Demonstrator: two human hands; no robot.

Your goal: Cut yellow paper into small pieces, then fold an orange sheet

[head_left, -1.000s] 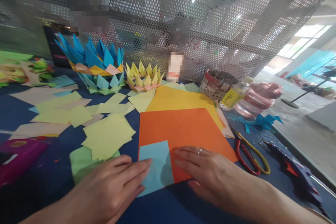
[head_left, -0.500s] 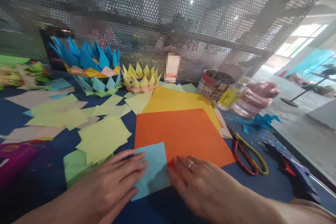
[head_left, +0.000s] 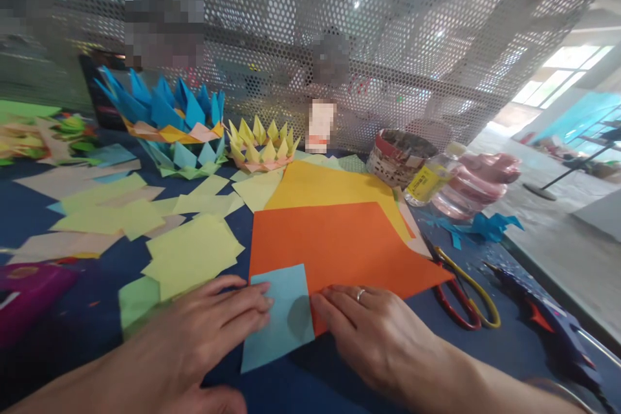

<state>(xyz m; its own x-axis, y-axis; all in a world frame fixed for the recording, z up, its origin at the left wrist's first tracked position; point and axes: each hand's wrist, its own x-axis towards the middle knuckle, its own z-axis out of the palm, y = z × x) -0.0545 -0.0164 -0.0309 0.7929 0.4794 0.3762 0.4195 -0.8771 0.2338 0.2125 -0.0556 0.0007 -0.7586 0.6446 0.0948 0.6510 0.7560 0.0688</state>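
Observation:
My left hand (head_left: 213, 317) lies with its fingers stretched over the left side of a small light-blue paper square (head_left: 281, 317); its thumb sticks out toward me. The square rests on the near left corner of a large orange paper sheet (head_left: 320, 239). At that sheet's near edge, just right of the blue square, is my right hand (head_left: 373, 330), wearing a ring. Its fingers lie on top of the orange paper and close on the edge, while the thumb is hidden. The sheet's right corner bends up over the scissors (head_left: 466, 297). Yellow paper (head_left: 334, 181) lies beneath the orange.
Pale yellow paper squares (head_left: 194, 252) spread at left. Behind them stand a blue folded-paper piece (head_left: 165, 107) and a yellow one (head_left: 262, 145). A round container (head_left: 400, 158), labelled bottle (head_left: 427, 181), pink bottle (head_left: 470, 184) and dark glue gun (head_left: 538, 310) are at right; a magenta tool (head_left: 33, 291) at left.
The orange sheet's right corner has bent upward and shifted right over the scissors. My left thumb has moved off the blue square, back toward me. My right hand stays almost in place.

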